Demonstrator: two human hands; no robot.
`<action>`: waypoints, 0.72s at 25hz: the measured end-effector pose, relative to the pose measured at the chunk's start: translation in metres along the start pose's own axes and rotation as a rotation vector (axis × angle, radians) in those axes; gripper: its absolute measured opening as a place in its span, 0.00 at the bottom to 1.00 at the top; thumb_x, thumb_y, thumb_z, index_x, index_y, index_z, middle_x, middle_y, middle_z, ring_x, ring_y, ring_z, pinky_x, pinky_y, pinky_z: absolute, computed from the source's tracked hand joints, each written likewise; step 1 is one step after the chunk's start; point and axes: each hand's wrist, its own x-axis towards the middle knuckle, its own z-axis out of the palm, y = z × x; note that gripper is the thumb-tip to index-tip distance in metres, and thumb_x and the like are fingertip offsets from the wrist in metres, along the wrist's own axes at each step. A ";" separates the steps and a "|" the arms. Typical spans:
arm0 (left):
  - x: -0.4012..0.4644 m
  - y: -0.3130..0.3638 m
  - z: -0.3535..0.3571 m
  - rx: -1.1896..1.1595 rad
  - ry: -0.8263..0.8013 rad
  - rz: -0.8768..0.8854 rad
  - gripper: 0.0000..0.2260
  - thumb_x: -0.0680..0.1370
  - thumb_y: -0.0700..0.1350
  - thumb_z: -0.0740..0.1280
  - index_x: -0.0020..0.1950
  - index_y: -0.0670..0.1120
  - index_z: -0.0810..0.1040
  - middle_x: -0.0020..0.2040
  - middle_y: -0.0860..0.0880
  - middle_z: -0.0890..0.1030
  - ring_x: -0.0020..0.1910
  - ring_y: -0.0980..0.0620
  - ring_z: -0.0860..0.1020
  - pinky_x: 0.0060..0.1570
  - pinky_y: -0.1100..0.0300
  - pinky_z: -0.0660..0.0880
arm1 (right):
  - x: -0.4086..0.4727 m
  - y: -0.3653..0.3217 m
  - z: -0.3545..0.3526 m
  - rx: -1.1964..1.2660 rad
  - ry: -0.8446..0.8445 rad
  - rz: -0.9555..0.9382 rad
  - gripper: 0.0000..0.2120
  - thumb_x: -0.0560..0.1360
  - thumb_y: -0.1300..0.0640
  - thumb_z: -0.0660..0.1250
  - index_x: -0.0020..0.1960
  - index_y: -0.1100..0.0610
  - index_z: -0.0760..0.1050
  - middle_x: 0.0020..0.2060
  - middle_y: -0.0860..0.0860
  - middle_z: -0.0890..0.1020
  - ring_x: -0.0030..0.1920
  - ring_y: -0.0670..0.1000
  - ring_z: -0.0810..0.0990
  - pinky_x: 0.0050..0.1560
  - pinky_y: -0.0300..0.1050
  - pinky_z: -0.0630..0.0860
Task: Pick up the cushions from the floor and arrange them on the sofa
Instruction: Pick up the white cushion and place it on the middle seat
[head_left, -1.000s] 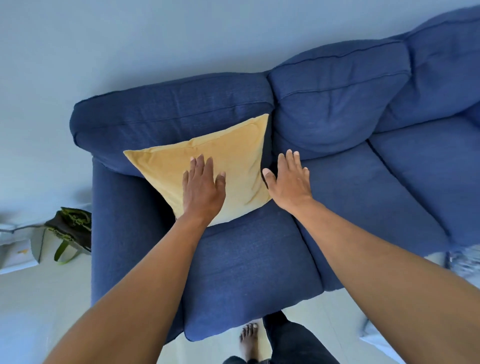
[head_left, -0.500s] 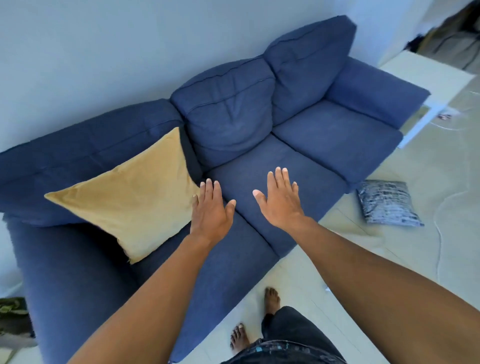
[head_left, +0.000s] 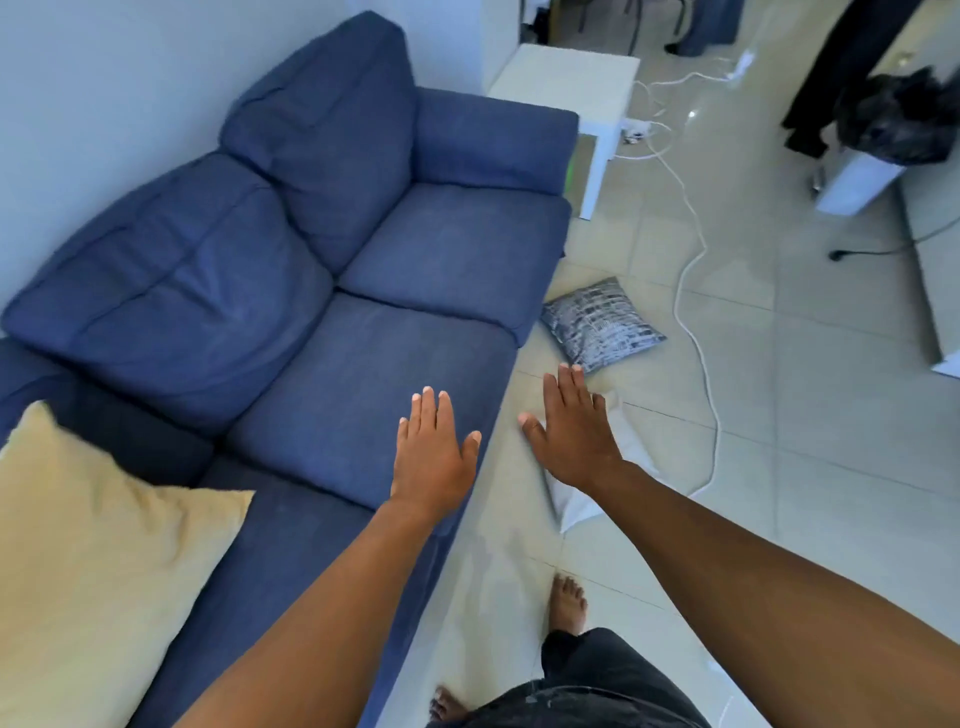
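A yellow cushion (head_left: 98, 561) leans in the left corner of the blue sofa (head_left: 363, 374). On the tiled floor beside the sofa's front lies a grey patterned cushion (head_left: 602, 325). A white cushion (head_left: 597, 483) lies nearer me, mostly hidden under my right hand (head_left: 574, 434) and forearm. My right hand is flat and empty, fingers apart, above that white cushion. My left hand (head_left: 434, 452) hovers empty over the sofa seat's front edge, fingers spread.
A white side table (head_left: 571, 83) stands past the sofa's far arm. A white cable (head_left: 696, 312) snakes across the floor right of the grey cushion. A dark bag on a white box (head_left: 878, 150) sits at the far right. My bare feet (head_left: 566, 603) stand by the sofa.
My view has swung right, away from the yellow cushion toward the floor. Both hands have left the cushion and moved right; the right hand is now over the floor above the white cushion.
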 end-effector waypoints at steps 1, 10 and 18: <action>0.011 0.019 0.011 0.012 -0.021 0.033 0.33 0.87 0.56 0.57 0.86 0.40 0.50 0.88 0.41 0.49 0.87 0.42 0.46 0.84 0.44 0.49 | 0.006 0.025 -0.005 -0.004 0.004 0.033 0.36 0.85 0.39 0.51 0.83 0.61 0.50 0.84 0.60 0.48 0.84 0.60 0.43 0.80 0.64 0.49; 0.099 0.134 0.080 0.048 -0.227 0.070 0.33 0.87 0.54 0.57 0.86 0.40 0.50 0.87 0.40 0.48 0.87 0.41 0.47 0.84 0.45 0.49 | 0.049 0.166 -0.024 0.031 -0.014 0.215 0.36 0.85 0.43 0.56 0.82 0.65 0.53 0.83 0.63 0.51 0.84 0.62 0.45 0.79 0.67 0.52; 0.187 0.156 0.128 0.024 -0.397 0.064 0.33 0.87 0.53 0.58 0.86 0.39 0.50 0.87 0.38 0.51 0.86 0.39 0.53 0.84 0.46 0.53 | 0.106 0.212 0.002 0.045 -0.104 0.333 0.36 0.85 0.42 0.56 0.83 0.64 0.51 0.84 0.63 0.50 0.84 0.62 0.44 0.80 0.65 0.51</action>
